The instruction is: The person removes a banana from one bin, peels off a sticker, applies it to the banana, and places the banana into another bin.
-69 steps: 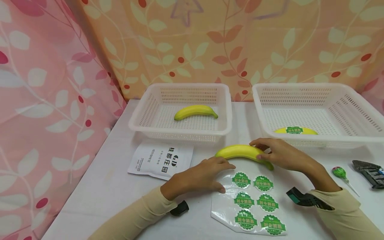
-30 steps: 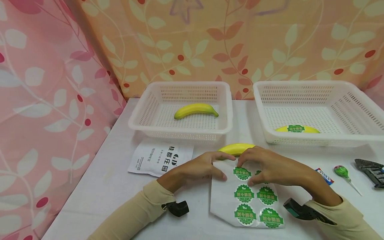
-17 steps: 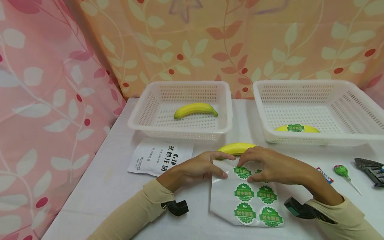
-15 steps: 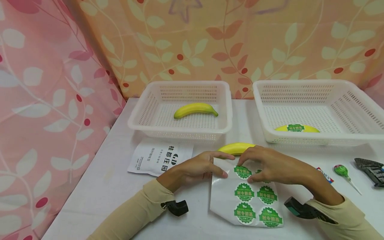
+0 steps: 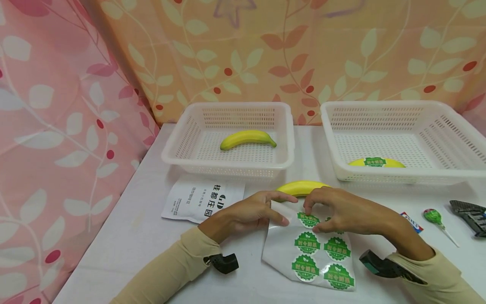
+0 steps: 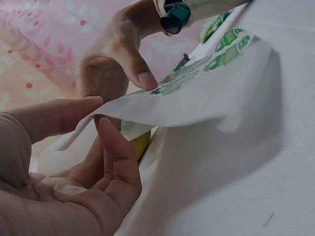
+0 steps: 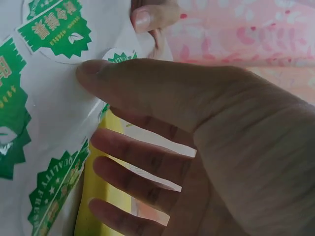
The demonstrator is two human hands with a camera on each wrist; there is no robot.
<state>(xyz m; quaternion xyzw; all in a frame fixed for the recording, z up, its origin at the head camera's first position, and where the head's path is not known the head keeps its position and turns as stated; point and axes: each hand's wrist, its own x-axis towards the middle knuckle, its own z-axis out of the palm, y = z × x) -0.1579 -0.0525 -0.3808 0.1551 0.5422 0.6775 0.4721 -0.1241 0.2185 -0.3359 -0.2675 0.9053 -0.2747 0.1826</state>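
Note:
A glossy white sheet of round green stickers [image 5: 279,253] is raised and bent near its top edge. My left hand [image 5: 250,211] pinches its upper left part between thumb and forefinger, as the left wrist view shows. My right hand [image 5: 338,211] holds the top of the sheet with curled fingers, its thumb [image 7: 93,71] pressed beside a sticker. Between the right thumb and forefinger shows the upper left sticker [image 5: 308,219]; the upper right one is mostly covered. Just behind the hands lies a plain yellow banana [image 5: 300,188], its right end hidden by the right hand.
Behind stand two white baskets. The left basket [image 5: 228,166] contains a plain banana [image 5: 247,139], the right basket [image 5: 410,174] a stickered banana [image 5: 392,164]. A white printed pouch [image 5: 186,202] lies left. At right are a small wrapper [image 5: 411,222], a lollipop [image 5: 433,216] and a black packet [image 5: 468,217].
The right hand has left the banana and come down onto the sticker sheet. The left hand has taken hold of the sheet's edge. Most recently, the sheet's lower end has swung slightly left.

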